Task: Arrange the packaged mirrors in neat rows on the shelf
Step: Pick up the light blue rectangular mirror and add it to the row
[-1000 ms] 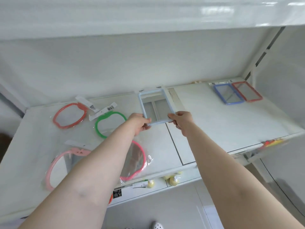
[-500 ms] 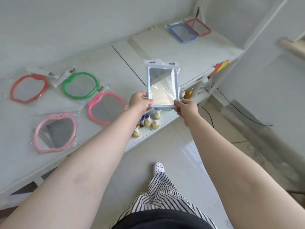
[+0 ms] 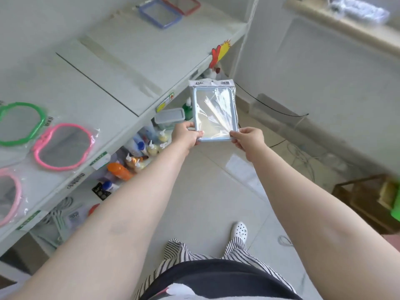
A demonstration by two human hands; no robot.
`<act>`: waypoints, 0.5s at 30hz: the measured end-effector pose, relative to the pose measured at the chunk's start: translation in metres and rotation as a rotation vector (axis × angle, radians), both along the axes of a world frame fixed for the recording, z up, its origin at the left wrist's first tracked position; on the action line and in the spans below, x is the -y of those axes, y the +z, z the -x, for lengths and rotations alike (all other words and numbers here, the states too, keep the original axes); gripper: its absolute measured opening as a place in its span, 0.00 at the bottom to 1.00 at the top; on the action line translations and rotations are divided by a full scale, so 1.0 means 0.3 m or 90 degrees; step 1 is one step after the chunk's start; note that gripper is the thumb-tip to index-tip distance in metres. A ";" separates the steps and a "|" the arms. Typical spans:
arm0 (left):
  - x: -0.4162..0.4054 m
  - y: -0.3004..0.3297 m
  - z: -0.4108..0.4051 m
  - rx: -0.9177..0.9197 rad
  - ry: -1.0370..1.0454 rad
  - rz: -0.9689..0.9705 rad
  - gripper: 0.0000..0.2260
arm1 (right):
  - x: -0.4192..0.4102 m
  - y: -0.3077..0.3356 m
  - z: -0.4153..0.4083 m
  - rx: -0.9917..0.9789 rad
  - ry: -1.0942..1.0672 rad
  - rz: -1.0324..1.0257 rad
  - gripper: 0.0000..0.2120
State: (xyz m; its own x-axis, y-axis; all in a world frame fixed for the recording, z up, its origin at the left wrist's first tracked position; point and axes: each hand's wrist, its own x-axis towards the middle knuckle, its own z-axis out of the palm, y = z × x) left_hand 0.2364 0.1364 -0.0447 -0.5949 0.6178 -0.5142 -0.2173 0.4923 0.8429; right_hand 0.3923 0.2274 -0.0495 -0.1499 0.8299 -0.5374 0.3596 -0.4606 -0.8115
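Pale-blue packaged mirror [image 3: 215, 111] is off the shelf [image 3: 121, 68], its lower corners pinched by left hand [image 3: 186, 135] and right hand [image 3: 249, 140] fingers. Round mirrors [image 3: 62, 147] and two rectangular ones [image 3: 160, 14] lie on the shelf, so this one is likely left to place.

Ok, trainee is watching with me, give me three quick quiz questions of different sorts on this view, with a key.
1. True or false: the light blue packaged mirror lies flat on the shelf.
2. Multiple choice: which mirrors lie at the shelf's far end? A) a dark blue rectangular mirror and a red rectangular mirror; B) two green round ones; C) none.
3. Fill in: the left hand and the right hand each pinch a ____ corner of the held package.

Key: 1 false, it is held off the shelf, over the floor. 2 A. 3 bottom.
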 end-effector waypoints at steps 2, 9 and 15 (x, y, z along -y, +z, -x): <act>-0.079 -0.027 -0.075 -0.003 -0.005 0.010 0.18 | -0.079 -0.014 -0.080 0.002 -0.004 0.007 0.09; -0.346 -0.081 -0.293 0.012 0.032 0.022 0.13 | -0.368 -0.041 -0.280 0.008 0.033 -0.014 0.12; -0.502 -0.071 -0.286 -0.016 0.071 0.019 0.13 | -0.556 -0.036 -0.260 0.010 0.086 -0.016 0.11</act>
